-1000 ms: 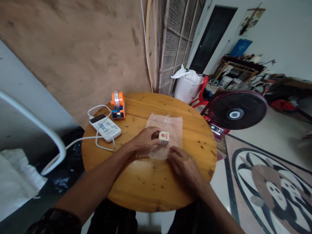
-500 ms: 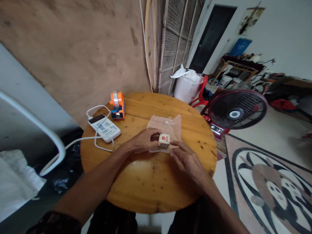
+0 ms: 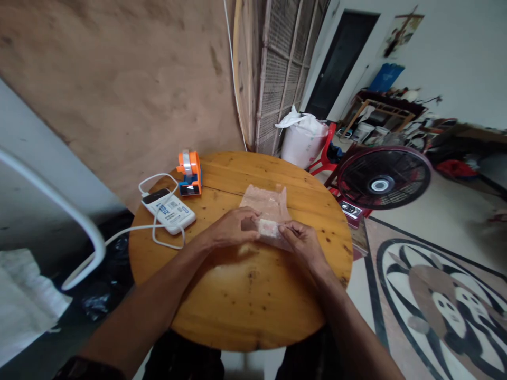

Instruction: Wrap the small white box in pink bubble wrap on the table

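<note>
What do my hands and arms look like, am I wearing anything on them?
Your left hand and right hand are bare: no gloves or watch visible. A dark sleeve shows near your left elbow; no sleeve is in view on the right arm.

A white power bank (image 3: 170, 214) is lying on the round wooden table (image 3: 249, 316), near its left edge, and a white cable (image 3: 134, 228) is looping beside it. To the right, a maroon electric fan (image 3: 380, 185) is standing near a red plastic chair (image 3: 328, 155), and a full white sack (image 3: 303, 143) is sitting just beside this chair. Farther back, a picture scroll (image 3: 402, 34) is hanging on the wall, right of a dark door (image 3: 343, 60). Two pandas (image 3: 451, 311) are decorating the floor.
</note>
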The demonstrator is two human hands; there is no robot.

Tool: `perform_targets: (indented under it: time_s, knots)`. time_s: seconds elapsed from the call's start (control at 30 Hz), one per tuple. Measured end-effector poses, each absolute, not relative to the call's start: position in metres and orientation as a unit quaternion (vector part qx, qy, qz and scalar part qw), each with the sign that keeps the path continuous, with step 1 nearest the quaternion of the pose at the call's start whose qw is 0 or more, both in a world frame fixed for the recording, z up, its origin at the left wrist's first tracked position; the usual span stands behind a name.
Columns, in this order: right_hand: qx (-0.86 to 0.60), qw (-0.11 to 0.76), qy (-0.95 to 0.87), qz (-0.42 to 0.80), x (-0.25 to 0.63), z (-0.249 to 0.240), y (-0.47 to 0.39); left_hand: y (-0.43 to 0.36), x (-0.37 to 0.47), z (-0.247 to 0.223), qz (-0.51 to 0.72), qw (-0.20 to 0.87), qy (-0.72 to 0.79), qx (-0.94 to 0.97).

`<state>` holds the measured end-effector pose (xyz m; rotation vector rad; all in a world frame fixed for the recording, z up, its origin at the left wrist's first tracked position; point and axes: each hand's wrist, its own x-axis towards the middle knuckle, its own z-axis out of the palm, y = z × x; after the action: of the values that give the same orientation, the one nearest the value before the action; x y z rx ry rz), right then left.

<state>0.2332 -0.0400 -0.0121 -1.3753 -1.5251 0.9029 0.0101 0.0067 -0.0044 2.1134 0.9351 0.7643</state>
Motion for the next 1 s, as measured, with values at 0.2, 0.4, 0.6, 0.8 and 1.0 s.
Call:
perform_targets:
  time_s: [0.2, 0.4, 0.6, 0.8, 1.0]
  knots:
    - [-0.541, 0.470, -0.580, 0.387, 0.231, -0.015, -0.037, 0.005, 0.022, -0.013, 0.340, 0.386, 0.366, 0.776]
    - [-0.546, 0.456, -0.547, 0.441, 0.230, -0.016, -0.040, 0.003, 0.025, -0.013, 0.331, 0.425, 0.420, 0.730]
    - [-0.534, 0.470, -0.556, 0.430, 0.229, -0.015, -0.042, 0.001, 0.025, -0.012, 0.340, 0.436, 0.408, 0.727]
    - [-0.540, 0.478, -0.565, 0.401, 0.229, -0.016, -0.042, 0.000, 0.025, -0.014, 0.333, 0.427, 0.414, 0.732]
    - [-0.539, 0.491, -0.559, 0.395, 0.227, -0.016, -0.043, -0.001, 0.027, -0.012, 0.335, 0.403, 0.412, 0.746]
